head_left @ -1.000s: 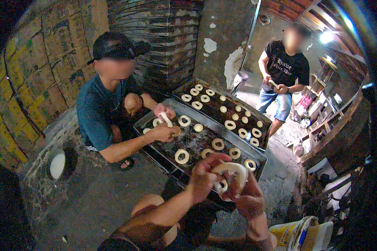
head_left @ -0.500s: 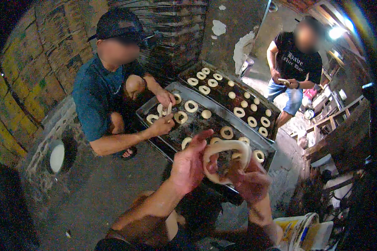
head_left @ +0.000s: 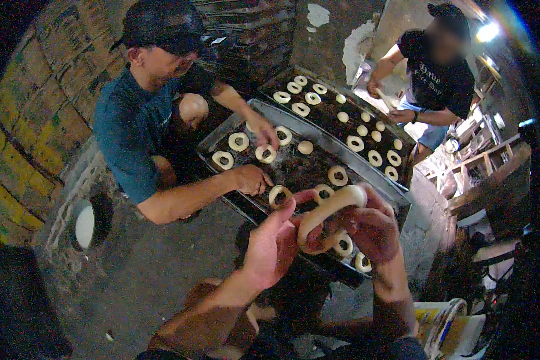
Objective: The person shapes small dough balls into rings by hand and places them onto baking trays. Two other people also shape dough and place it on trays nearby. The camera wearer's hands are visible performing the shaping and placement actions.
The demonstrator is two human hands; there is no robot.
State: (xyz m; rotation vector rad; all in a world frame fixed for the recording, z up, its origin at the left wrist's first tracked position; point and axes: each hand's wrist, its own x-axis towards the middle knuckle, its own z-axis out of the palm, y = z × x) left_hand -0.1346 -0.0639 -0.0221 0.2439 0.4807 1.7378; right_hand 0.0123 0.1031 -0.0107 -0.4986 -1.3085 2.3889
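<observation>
A pale dough ring [head_left: 333, 206] is held up between my two hands, tilted, with its opening stretched into a long oval. My right hand [head_left: 375, 231] grips its right side, fingers curled through and around the dough. The ring's lower left end rests against my left hand [head_left: 270, 249], whose thumb points up and whose fingers are partly hidden behind the dough. Below and beyond lies the near black baking tray [head_left: 300, 165], bearing several dough rings, among them one ring [head_left: 337, 175] close to my hands, and a round dough ball [head_left: 305, 147].
A person in a blue shirt [head_left: 132, 120] crouches at the left, both hands over the near tray. The far tray [head_left: 330, 108] holds more rings and balls. Another person in a black shirt [head_left: 432, 78] handles dough beyond it. A bucket [head_left: 441, 327] stands at my lower right.
The dough ring in my hands has turned and stretched narrower, its right end raised. The person at left has moved one hand onto a ring and the other toward the near tray edge.
</observation>
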